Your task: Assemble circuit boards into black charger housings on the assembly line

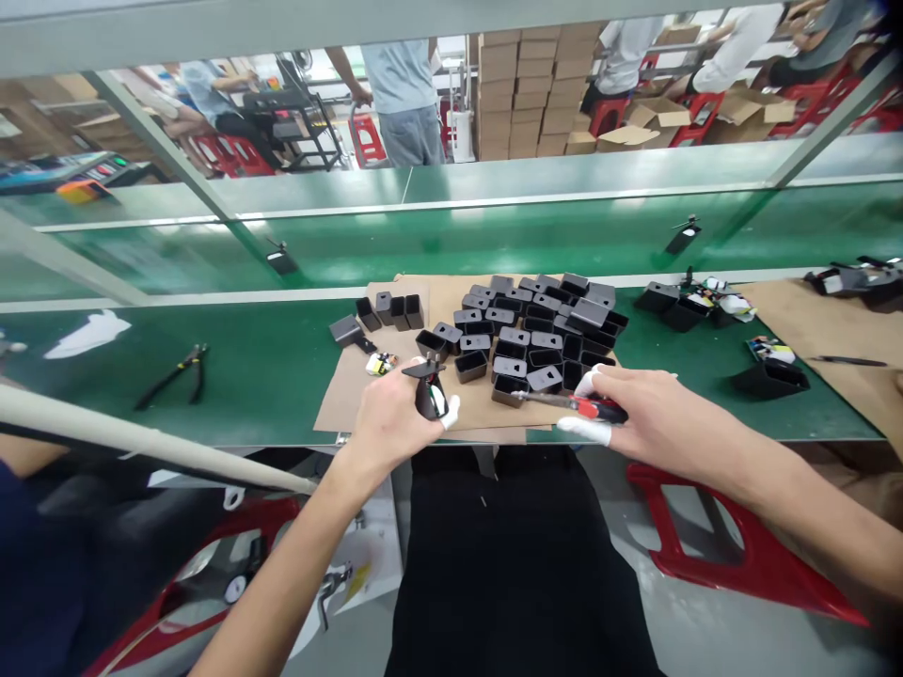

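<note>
My left hand (395, 414) is closed around a black power adapter case (430, 395), with its lid tilted at the top and two plug pins pointing up. Something white and a bit of red show inside the case. In my right hand (641, 409) is a hand tool with a red and black handle (596, 408); its slim metal end points left, over the nearest black cases. White covers sit on some of my fingertips. Between and beyond my hands, several open black cases (512, 343) stand close together on brown cardboard (345, 390). A small circuit board (381, 364) lies left of them.
Black-handled pliers (180, 371) and a white cloth or glove (88, 334) lie left on the green bench (268, 404). Cases with circuit boards (768, 371) are at right. Slanting metal bars (162, 150) frame the bench. People (405, 85) and stacked cartons (529, 85) are beyond.
</note>
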The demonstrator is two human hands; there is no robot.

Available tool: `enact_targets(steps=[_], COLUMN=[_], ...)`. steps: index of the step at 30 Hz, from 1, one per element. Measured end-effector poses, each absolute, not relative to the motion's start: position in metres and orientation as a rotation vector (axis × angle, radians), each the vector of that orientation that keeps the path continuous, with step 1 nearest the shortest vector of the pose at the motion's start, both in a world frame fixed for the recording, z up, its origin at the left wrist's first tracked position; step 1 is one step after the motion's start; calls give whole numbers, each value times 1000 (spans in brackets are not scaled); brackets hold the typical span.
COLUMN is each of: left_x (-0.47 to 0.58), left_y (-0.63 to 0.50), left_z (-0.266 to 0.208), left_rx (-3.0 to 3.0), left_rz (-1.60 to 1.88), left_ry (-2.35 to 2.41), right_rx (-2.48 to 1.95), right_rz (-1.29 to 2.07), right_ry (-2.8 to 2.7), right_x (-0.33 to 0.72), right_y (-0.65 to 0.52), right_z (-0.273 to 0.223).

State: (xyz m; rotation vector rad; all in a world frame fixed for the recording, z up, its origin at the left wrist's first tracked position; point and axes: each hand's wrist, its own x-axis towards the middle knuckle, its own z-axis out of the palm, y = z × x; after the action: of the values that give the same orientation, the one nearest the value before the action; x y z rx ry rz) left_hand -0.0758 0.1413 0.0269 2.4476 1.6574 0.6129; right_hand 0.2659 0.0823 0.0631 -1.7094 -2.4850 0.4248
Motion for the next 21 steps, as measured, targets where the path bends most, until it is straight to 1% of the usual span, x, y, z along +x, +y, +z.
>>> enact_targets(steps=[2,6,10,16,21], left_x=[-66,-59,-55,-52,-52], left_y=[132,119,111,106,106], left_z=[27,27,28,26,20], left_rx=[2405,2397,2414,2450,2459], left_rz=[666,743,726,656,619], left_ry=[1575,1466,1429,1374,1363], right_rx=[-1623,-1475,-1464,-1552,-1586], right_rz=[421,277,165,397,446], right_ry=[-2437,-2415,-2380,-2394,-2485], right_x=[256,247,244,240,235], right_y=[73,68,71,69,61], right_z=[59,43,28,19,30])
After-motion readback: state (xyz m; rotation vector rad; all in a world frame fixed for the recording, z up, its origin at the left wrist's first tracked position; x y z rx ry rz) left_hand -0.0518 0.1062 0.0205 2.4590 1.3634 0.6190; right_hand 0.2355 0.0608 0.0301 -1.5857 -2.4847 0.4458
